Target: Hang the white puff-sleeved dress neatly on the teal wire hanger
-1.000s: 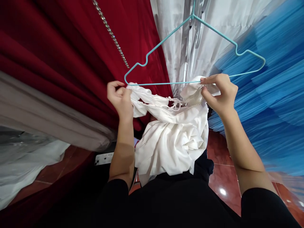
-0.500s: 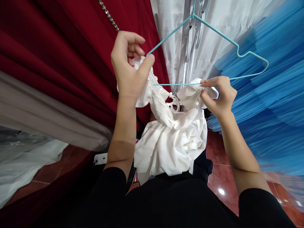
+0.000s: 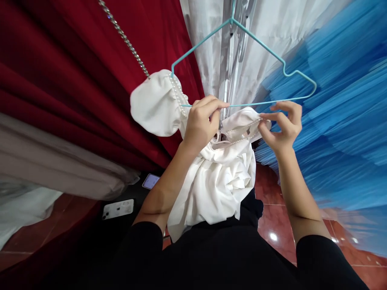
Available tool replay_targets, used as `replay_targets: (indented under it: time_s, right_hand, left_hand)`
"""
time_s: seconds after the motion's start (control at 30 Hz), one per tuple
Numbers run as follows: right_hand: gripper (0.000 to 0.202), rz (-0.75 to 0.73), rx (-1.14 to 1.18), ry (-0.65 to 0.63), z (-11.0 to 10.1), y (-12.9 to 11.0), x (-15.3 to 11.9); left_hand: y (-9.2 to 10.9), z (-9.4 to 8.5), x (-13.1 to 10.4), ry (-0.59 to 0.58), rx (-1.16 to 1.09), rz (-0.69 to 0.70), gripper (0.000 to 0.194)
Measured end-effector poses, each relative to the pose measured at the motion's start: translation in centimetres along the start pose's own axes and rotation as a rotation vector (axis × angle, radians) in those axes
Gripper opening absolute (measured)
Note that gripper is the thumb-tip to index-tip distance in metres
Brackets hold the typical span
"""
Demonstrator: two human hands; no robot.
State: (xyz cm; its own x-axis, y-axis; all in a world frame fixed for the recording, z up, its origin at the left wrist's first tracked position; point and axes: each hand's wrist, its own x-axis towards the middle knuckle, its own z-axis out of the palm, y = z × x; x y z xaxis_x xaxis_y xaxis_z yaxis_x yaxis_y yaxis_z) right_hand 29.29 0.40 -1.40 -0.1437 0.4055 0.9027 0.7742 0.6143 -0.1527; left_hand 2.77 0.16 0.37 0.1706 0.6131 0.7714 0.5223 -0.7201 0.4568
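Observation:
A white garment (image 3: 211, 189) with pearl trim hangs in front of me. Its left puffed sleeve (image 3: 155, 104) sits over the left end of a light blue hanger (image 3: 256, 38). With fingers closed round the hanger's bottom bar, my left hand (image 3: 201, 123) is at the middle of the neckline. My right hand (image 3: 282, 125) pinches the pearl edge of the other sleeve (image 3: 243, 121), just below the bar. That sleeve is off the hanger's right end.
Red curtains (image 3: 90, 80) hang on the left with a beaded chain (image 3: 125, 38) in front. Blue tulle (image 3: 341, 121) fills the right. Behind are white drapes (image 3: 205, 40) and metal poles. Two phones, one pale (image 3: 117, 209) and one lit (image 3: 150, 181), lie at lower left on a dark surface.
My left hand has left the left sleeve and moved right onto the hanger's bottom bar. My right hand no longer holds the bar but still pinches the right sleeve.

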Motion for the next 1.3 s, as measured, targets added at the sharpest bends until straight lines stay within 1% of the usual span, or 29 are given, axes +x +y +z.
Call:
replay_targets:
  time_s: [0.03,0.1,0.17,0.2,0.27,0.3,0.33,0.4,0.47,0.6,0.67,0.73,0.77,0.8,0.87,0.9,0.93,1.0,1.03,1.07,1.13,1.17,1.2,1.23,1.27,1.3]
  right_hand:
    - [0.008,0.076,-0.041,0.032,-0.9,0.5,-0.1]
    - [0.007,0.26,-0.064,0.044,-2.8,1.7,0.5]
    - [0.008,0.416,-0.048,0.076,-4.4,3.0,2.0]
    - [0.009,0.455,-0.045,0.121,-5.0,3.6,3.0]
    - [0.013,0.466,-0.065,0.21,-5.5,4.3,5.1]
    - [0.016,0.456,-0.082,0.239,-5.5,4.5,6.2]
    - [0.018,0.445,-0.087,0.238,-5.3,4.4,7.2]
    - [0.02,0.417,-0.055,0.202,-4.4,3.6,8.8]
    - [0.022,0.372,0.01,0.167,-3.4,2.2,9.9]
    - [0.021,0.291,0.193,0.063,-2.1,-1.1,10.8]
    - [0.016,0.254,0.235,0.059,-1.7,-2.6,10.5]
    - [0.013,0.201,0.258,0.068,-0.9,-3.7,9.5]
    - [0.012,0.165,0.27,0.033,-0.3,-4.1,8.7]
    - [0.012,0.126,0.284,-0.037,0.5,-4.4,7.7]
    - [0.013,0.034,0.27,-0.218,2.4,-4.8,5.6]
    - [0.014,0.008,0.246,-0.288,3.4,-4.9,4.5]
    - [0.017,-0.009,0.21,-0.325,4.4,-5.0,3.5]
    - [0.022,0.001,0.139,-0.315,5.8,-5.3,2.0]
    - [0.025,0.008,0.119,-0.292,6.2,-5.4,1.5]
    - [0.027,0.017,0.114,-0.265,6.4,-5.5,1.3]
    - [0.028,0.021,0.128,-0.225,6.4,-5.6,1.2]
    - [0.028,0.021,0.134,-0.216,6.3,-5.6,1.4]
    - [0.028,0.019,0.136,-0.215,6.1,-5.6,1.6]
    - [0.028,0.016,0.134,-0.22,6.0,-5.5,1.7]
    - [0.029,0.011,0.13,-0.231,5.8,-5.4,1.9]
    - [0.029,0.007,0.128,-0.244,5.7,-5.2,2.0]
  left_hand:
    - [0.0,-0.3,0.0,-0.004,-0.002,-0.004,0.035]
    - [-0.1,-0.7,0.1,-0.009,-0.016,-0.006,0.035]
    - [-0.2,-1.0,0.3,-0.015,-0.039,-0.005,0.035]
    - [-0.3,-1.0,0.4,-0.02,-0.048,-0.005,0.035]
    - [-0.4,-1.0,0.5,-0.037,-0.059,-0.012,0.035]
    - [-0.5,-1.0,0.6,-0.045,-0.062,-0.016,0.035]
    - [-0.5,-1.0,0.6,-0.051,-0.063,-0.02,0.035]
    - [-0.4,-0.9,0.6,-0.052,-0.059,-0.02,0.034]
    - [-0.3,-0.9,0.5,-0.047,-0.049,-0.015,0.034]
    - [-0.3,-0.9,0.3,-0.045,-0.024,-0.005,0.035]
    - [-0.5,-0.9,0.2,-0.049,-0.003,-0.011,0.035]
    - [-0.6,-0.8,0.3,-0.052,0.015,-0.01,0.035]
    - [-0.7,-0.8,0.3,-0.052,0.019,-0.006,0.035]
    - [-0.7,-0.8,0.3,-0.055,0.021,-0.004,0.034]
    - [-0.7,-0.8,0.2,-0.058,0.026,-0.004,0.033]
    - [-0.6,-0.8,0.1,-0.06,0.028,-0.006,0.032]
    - [-0.5,-0.8,0.0,-0.066,0.027,-0.008,0.032]
    - [-0.2,-0.9,-0.2,-0.055,0.012,0.013,0.03]
    - [0.0,-1.0,-0.3,-0.015,0.007,0.035,0.031]
    - [0.0,-1.2,-0.4,0.057,0.012,0.061,0.031]
    - [-0.3,-1.8,-0.5,0.281,0.057,0.119,0.032]
    - [-0.7,-2.3,-0.4,0.389,0.097,0.145,0.032]
    - [-1.4,-2.8,-0.3,0.468,0.139,0.171,0.03]
    - [-2.3,-3.3,-0.2,0.506,0.173,0.188,0.029]
    - [-3.5,-3.9,0.0,0.504,0.194,0.189,0.032]
    - [-4.8,-4.4,0.3,0.476,0.204,0.179,0.038]
